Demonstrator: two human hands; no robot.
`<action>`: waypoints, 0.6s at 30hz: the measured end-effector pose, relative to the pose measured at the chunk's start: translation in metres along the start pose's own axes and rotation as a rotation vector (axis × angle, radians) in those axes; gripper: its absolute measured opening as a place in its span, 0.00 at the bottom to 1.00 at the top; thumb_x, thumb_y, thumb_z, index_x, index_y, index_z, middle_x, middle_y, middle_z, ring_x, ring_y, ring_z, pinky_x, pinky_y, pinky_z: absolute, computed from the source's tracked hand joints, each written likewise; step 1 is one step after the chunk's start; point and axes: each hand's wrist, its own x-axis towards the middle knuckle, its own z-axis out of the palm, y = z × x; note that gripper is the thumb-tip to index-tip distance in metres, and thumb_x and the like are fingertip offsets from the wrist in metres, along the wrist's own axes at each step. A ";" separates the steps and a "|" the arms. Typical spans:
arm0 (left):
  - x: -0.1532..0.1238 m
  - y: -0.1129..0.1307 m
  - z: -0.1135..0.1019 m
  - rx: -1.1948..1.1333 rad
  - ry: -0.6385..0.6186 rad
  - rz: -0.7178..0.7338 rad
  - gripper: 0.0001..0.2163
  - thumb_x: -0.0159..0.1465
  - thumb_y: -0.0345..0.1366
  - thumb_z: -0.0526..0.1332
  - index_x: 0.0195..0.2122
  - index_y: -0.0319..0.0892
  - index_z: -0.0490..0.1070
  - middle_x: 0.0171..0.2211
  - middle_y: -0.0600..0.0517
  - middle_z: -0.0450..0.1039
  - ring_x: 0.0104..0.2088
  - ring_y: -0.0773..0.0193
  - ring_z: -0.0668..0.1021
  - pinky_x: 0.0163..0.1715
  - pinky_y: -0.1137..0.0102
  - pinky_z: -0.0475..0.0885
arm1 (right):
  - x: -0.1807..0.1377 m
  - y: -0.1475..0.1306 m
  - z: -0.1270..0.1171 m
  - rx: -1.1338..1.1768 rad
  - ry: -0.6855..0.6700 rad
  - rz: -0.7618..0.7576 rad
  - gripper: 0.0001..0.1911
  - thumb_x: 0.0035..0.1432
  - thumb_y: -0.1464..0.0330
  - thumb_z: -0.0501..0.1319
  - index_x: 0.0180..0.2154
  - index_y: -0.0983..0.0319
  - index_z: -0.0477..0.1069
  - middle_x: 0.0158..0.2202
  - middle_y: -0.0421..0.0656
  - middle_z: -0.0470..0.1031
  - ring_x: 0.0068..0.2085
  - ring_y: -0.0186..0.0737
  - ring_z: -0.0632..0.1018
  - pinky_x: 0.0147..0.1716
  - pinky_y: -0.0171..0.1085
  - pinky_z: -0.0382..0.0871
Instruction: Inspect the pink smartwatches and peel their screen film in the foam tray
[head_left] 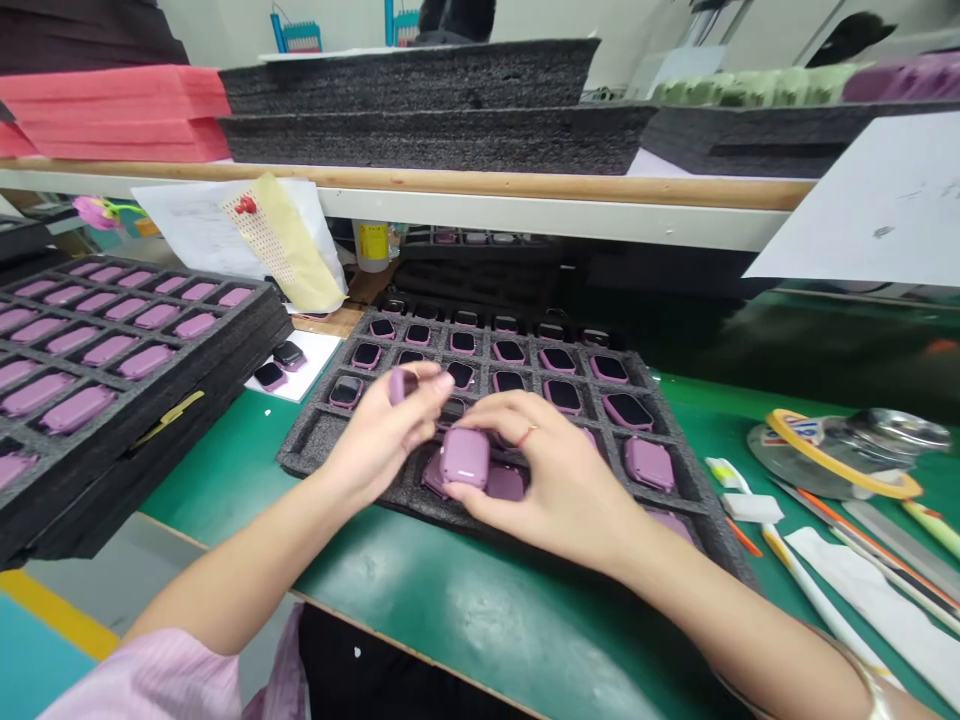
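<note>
A purple smartwatch case [465, 457] is pinched between the thumb and fingers of my right hand [544, 465], its plain purple face toward me. My left hand [390, 420] closes on a small purple watch part [403, 385], seen almost edge-on and partly covered by the fingers. Both hands are over the near part of a black foam tray [319, 440] with square compartments. Watches with dark screens, such as one purple-framed watch [559, 360], fill the farther rows. Under my right hand lie more purple cases [506, 483], partly hidden. Another case [649, 464] sits purple side up at the right.
Stacked foam trays [247, 320] with purple cases stand at the left. Two watches [289, 354] lie on white paper beside them. At the right are a glass jar [847, 450], a toothbrush [810, 590] and several tools. A shelf [525, 205] crosses above the bench.
</note>
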 end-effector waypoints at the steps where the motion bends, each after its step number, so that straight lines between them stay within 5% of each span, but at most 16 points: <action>1: 0.004 0.005 -0.002 -0.050 0.057 0.061 0.15 0.57 0.36 0.74 0.39 0.37 0.71 0.33 0.53 0.75 0.20 0.80 0.65 0.15 0.84 0.55 | 0.006 -0.003 0.008 -0.014 -0.060 0.022 0.17 0.51 0.65 0.71 0.43 0.59 0.73 0.44 0.48 0.78 0.46 0.51 0.78 0.48 0.51 0.76; 4: 0.012 0.014 -0.010 -0.187 0.137 0.143 0.17 0.65 0.50 0.65 0.36 0.39 0.69 0.34 0.48 0.79 0.18 0.78 0.65 0.12 0.82 0.54 | 0.023 -0.016 0.038 -0.087 -0.209 0.048 0.17 0.50 0.61 0.72 0.40 0.62 0.75 0.41 0.49 0.77 0.45 0.52 0.76 0.49 0.52 0.74; 8: 0.017 0.011 -0.018 -0.151 0.148 0.210 0.21 0.65 0.57 0.61 0.34 0.40 0.70 0.28 0.52 0.77 0.15 0.78 0.63 0.12 0.80 0.54 | 0.035 -0.024 0.061 -0.150 -0.224 0.063 0.18 0.57 0.59 0.69 0.42 0.66 0.76 0.41 0.54 0.76 0.44 0.56 0.75 0.46 0.55 0.73; 14: 0.006 -0.002 -0.011 -0.071 0.011 0.149 0.23 0.64 0.55 0.63 0.38 0.36 0.78 0.28 0.51 0.75 0.19 0.77 0.63 0.16 0.80 0.57 | 0.021 -0.008 0.017 -0.108 0.018 0.110 0.07 0.69 0.69 0.53 0.44 0.62 0.69 0.40 0.49 0.75 0.43 0.49 0.76 0.45 0.49 0.72; 16: -0.003 -0.007 -0.006 -0.074 -0.099 0.009 0.25 0.65 0.57 0.61 0.39 0.35 0.79 0.27 0.50 0.74 0.20 0.75 0.66 0.19 0.79 0.60 | 0.009 -0.003 0.001 -0.033 0.134 0.028 0.06 0.66 0.65 0.60 0.43 0.59 0.67 0.41 0.47 0.74 0.45 0.48 0.77 0.45 0.47 0.74; 18: -0.012 -0.015 -0.001 -0.081 -0.214 -0.139 0.24 0.63 0.57 0.63 0.38 0.36 0.78 0.26 0.52 0.72 0.20 0.74 0.66 0.19 0.78 0.60 | -0.004 -0.001 -0.008 -0.004 0.153 -0.084 0.15 0.59 0.62 0.69 0.44 0.58 0.67 0.45 0.48 0.72 0.48 0.49 0.77 0.46 0.47 0.75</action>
